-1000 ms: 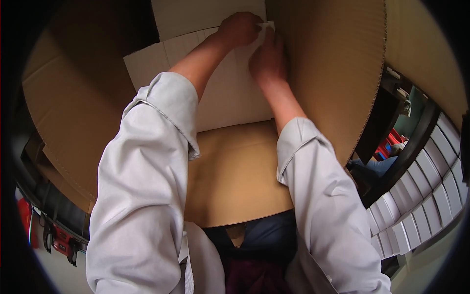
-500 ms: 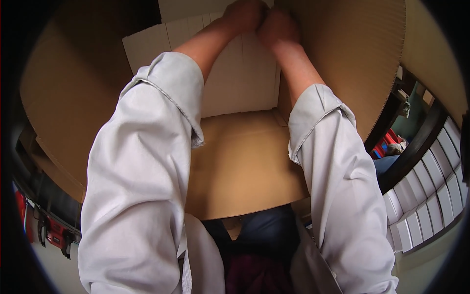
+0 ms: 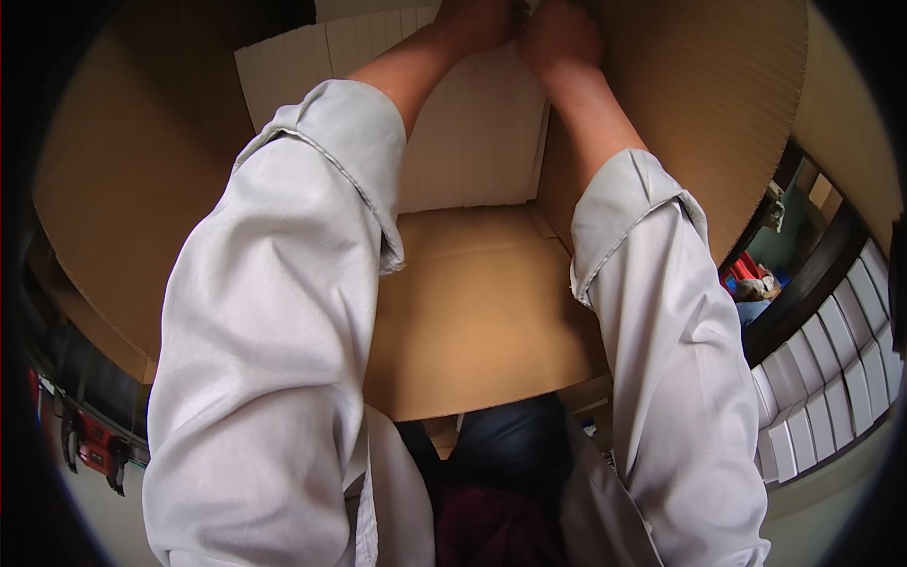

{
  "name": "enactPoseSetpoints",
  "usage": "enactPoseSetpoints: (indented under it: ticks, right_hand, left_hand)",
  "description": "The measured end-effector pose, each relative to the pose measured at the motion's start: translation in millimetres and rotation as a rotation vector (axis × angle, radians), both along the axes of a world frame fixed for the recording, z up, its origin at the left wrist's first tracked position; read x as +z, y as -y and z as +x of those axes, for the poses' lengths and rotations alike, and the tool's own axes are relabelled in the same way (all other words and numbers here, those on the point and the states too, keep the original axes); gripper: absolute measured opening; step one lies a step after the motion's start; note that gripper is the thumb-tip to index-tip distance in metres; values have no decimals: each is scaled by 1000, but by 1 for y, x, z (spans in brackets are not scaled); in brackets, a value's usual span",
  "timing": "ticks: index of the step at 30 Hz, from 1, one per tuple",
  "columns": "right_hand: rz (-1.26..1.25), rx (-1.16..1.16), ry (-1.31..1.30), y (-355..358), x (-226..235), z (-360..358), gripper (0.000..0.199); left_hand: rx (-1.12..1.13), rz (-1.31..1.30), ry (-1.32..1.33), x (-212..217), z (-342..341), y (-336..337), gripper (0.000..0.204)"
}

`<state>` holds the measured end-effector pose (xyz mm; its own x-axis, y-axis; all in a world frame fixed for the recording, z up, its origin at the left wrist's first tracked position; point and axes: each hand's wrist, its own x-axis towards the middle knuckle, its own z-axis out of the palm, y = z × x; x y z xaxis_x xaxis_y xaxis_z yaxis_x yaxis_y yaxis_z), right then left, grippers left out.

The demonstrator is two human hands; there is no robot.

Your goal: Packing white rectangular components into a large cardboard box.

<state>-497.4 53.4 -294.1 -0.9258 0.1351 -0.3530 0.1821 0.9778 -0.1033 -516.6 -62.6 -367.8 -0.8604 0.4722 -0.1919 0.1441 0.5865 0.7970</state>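
A large open cardboard box [image 3: 491, 326] surrounds both my forearms, its flaps spread to the sides. Against its far wall stands a row of slim white boxes [image 3: 453, 142], packed side by side. My left hand [image 3: 482, 23] and my right hand [image 3: 562, 40] are close together at the top edge of the picture, over the right end of that row. Both look closed, with the fingers curled away from view. Whatever they pinch is hidden behind the hands and cut off by the picture's edge.
On the right, more white boxes [image 3: 827, 378] stand in two rows beside a dark bar [image 3: 803, 274]. Red and blue items [image 3: 751, 274] show beyond the right flap [image 3: 709, 104]. At lower left hangs a red and black tool-like object [image 3: 99, 449].
Both hands have shifted slightly right and upward in the picture, still side by side. The view has also moved a little. The white boxes keep their places in the carton.
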Motion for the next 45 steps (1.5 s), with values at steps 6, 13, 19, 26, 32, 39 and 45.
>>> enactPoseSetpoints:
  ticks: [6,13,19,26,32,39,45]
  right_hand:
    - [-16,-5,-84,1,1,4,20]
    - [-24,-75,-10,8,28,1,20]
    - [-102,-169,-209,9,25,13,20]
    - [-79,-34,-174,2,16,-17,20]
    - [-125,-161,-148,13,14,-2,24]
    - [-29,-260,16,4,-3,20,27]
    - [-77,-251,-95,17,12,-12,21]
  left_hand:
    - [27,-95,-61,-11,2,-3,33]
    - [26,-82,-99,-8,4,-3,29]
    - [66,-38,-143,-6,7,0,27]
    - [3,-253,-32,9,0,-9,22]
    - [51,-120,-38,0,4,-4,18]
    - [36,-144,-70,2,2,-11,22]
    - [-5,-156,3,-4,-2,-7,30]
